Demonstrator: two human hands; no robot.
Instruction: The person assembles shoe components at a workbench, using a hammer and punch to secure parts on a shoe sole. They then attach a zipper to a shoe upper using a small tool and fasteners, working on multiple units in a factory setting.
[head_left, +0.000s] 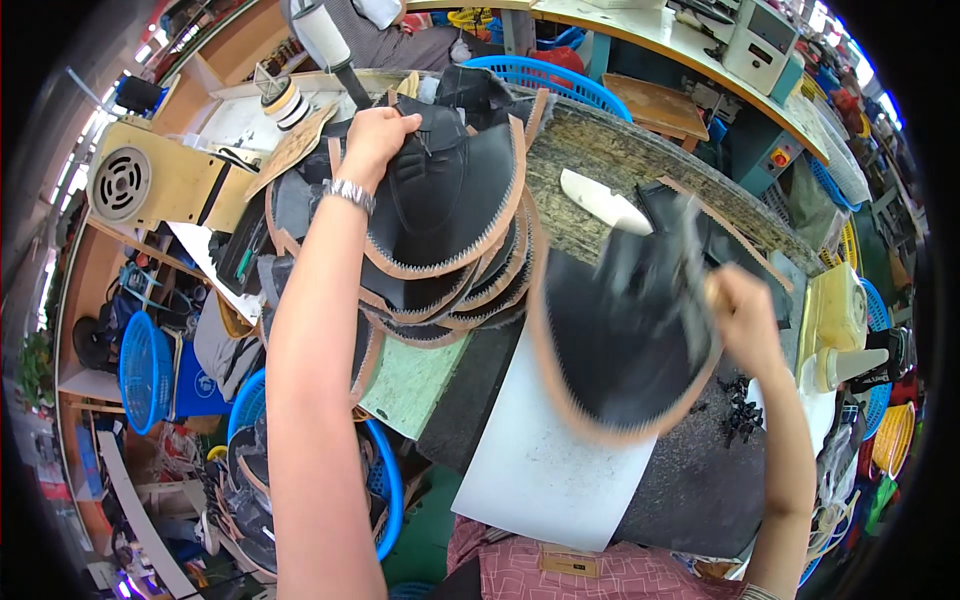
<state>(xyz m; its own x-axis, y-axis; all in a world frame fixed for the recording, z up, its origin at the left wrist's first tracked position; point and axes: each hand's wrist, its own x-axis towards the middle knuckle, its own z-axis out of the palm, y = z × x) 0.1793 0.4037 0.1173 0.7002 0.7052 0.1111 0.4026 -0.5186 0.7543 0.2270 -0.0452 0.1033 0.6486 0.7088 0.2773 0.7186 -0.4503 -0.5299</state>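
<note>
My left hand (378, 142), with a metal watch band at its wrist, is closed on the back edge of the top black shoe upper (435, 200). That piece has a tan zigzag-cut rim and lies over a stack of similar uppers (420, 318). My right hand (742, 318) is closed in a fist at the right side of another black shoe upper (625, 350), which is smeared by motion. This upper is over a white sheet (540, 470) on the dark worktop. Behind it lies a further black piece with a tan strip (735, 235).
A white, blade-shaped piece (605, 202) lies behind the right upper. Small black scraps (742, 412) sit near my right forearm. A cream machine (150, 180) stands at the left, below a thread cone (320, 38). Blue baskets (146, 372) flank the bench. Another person sits beyond it.
</note>
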